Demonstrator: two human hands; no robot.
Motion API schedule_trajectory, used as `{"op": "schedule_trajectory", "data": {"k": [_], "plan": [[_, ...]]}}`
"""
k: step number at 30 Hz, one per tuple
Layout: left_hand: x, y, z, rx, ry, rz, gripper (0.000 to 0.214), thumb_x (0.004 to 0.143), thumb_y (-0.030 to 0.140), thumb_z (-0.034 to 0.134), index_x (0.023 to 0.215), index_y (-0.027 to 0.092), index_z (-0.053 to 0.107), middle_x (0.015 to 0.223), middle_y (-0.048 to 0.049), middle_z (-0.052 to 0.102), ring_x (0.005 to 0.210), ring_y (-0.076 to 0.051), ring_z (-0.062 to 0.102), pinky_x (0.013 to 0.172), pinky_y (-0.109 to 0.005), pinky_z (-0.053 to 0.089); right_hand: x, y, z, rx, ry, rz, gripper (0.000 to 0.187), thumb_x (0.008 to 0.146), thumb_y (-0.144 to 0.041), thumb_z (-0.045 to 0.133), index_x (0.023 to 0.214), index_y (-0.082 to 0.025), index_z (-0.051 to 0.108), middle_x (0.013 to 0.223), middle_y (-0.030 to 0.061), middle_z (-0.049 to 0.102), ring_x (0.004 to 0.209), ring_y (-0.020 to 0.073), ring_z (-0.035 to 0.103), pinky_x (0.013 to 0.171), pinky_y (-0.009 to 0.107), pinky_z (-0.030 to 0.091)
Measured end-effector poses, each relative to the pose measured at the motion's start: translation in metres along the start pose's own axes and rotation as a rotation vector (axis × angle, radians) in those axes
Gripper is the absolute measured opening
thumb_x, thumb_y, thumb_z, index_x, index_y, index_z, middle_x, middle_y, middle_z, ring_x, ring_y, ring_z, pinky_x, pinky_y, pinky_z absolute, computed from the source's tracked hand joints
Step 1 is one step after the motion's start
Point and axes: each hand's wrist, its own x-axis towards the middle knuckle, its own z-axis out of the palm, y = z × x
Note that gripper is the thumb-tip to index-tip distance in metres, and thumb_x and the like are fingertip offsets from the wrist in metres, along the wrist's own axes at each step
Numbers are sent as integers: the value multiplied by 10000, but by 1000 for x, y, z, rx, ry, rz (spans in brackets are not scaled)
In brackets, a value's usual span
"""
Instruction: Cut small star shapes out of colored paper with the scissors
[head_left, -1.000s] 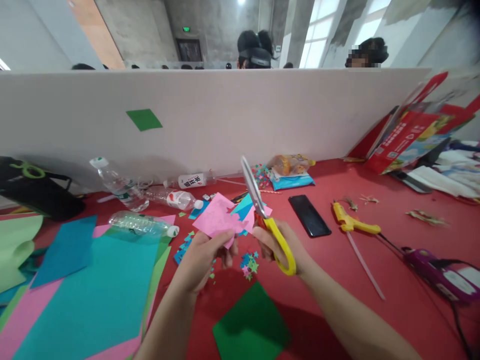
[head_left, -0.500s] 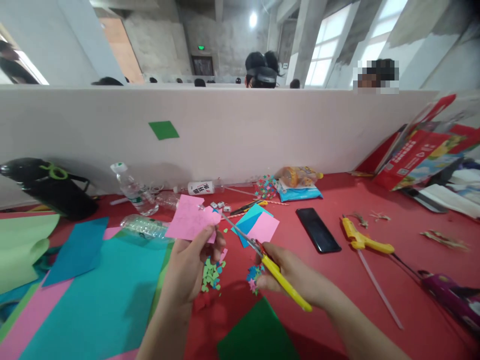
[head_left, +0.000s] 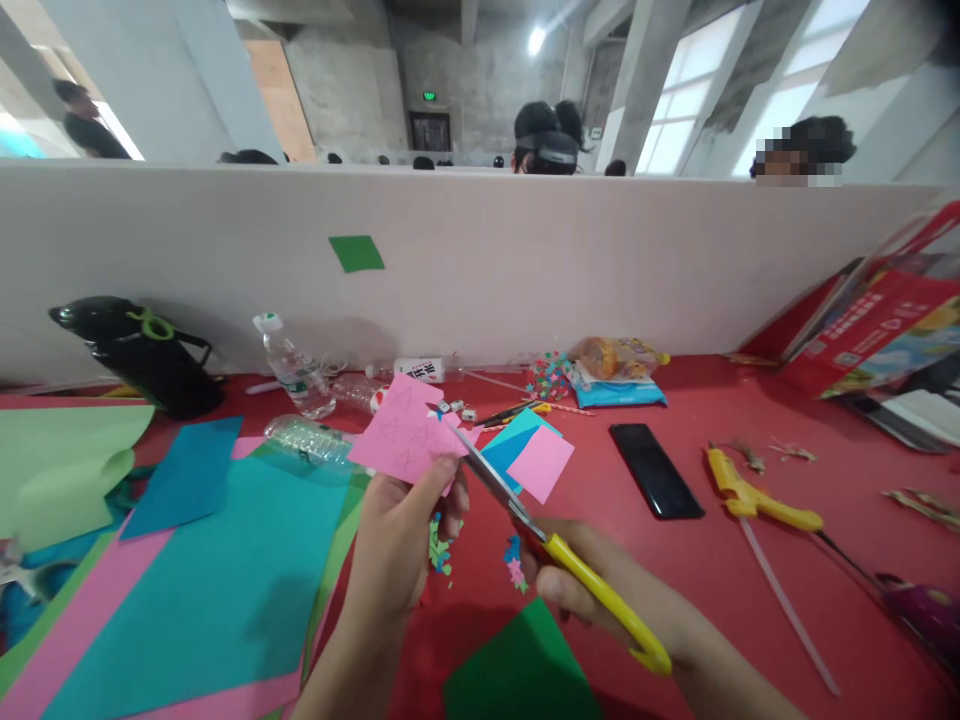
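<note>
Pinched between the thumb and fingers of my left hand (head_left: 409, 520) is a pink sheet of paper (head_left: 401, 425) with star outlines drawn on it. My right hand (head_left: 592, 575) grips yellow-handled scissors (head_left: 555, 548), whose blades reach up and left to the paper's right edge. Whether the blades are parted is hard to tell. Beneath my hands lie small green cut pieces (head_left: 439, 548) and a few blue and pink paper stars (head_left: 515, 565). Behind the scissors, a pink paper square (head_left: 541, 463) overlaps blue sheets (head_left: 517, 440) on the red table.
Large coloured sheets (head_left: 225, 590) cover the left side, with a black flask (head_left: 150, 360) and clear bottles (head_left: 292, 370) behind. A phone (head_left: 654, 470), a yellow glue gun (head_left: 750, 495) and a snack packet (head_left: 619, 385) lie rightward. A white partition (head_left: 480, 260) borders the table.
The view has shifted, so most things appear farther right. The pink paper has tilted, showing its drawn stars more clearly. My right hand and the scissors have moved slightly lower and to the right.
</note>
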Motion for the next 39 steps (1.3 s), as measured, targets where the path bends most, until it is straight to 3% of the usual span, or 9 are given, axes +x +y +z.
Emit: {"op": "schedule_trajectory", "data": {"k": [9,22,29,39], "plan": [[1,-3,-1,88,-10,50,275,796,299,612,562,156,604,467,11,566,371,-69,459,364,-187,356,1,1,3,16,19,0,577,824,-744,497,782,-168,480,628,-37,437,521,84,414,462,206,295],[3,-8,-5,138,-45,94,329,833,291,590,531,161,597,446,14,552,381,-76,476,387,-194,370,-1,7,4,-19,26,35,533,871,-706,467,806,-177,471,628,-50,395,520,77,354,451,203,257],[3,-3,-4,213,-24,83,346,813,294,586,490,170,588,413,12,538,353,-77,458,376,-197,363,-1,5,1,-75,29,67,501,895,-677,462,815,-183,456,681,-45,385,550,80,349,470,209,259],[4,11,-14,386,-89,57,368,809,317,581,476,162,600,401,1,538,360,-78,477,401,-196,369,-2,-3,-2,-160,25,96,512,898,-683,447,787,-183,443,659,-53,372,543,79,330,480,220,247]]}}
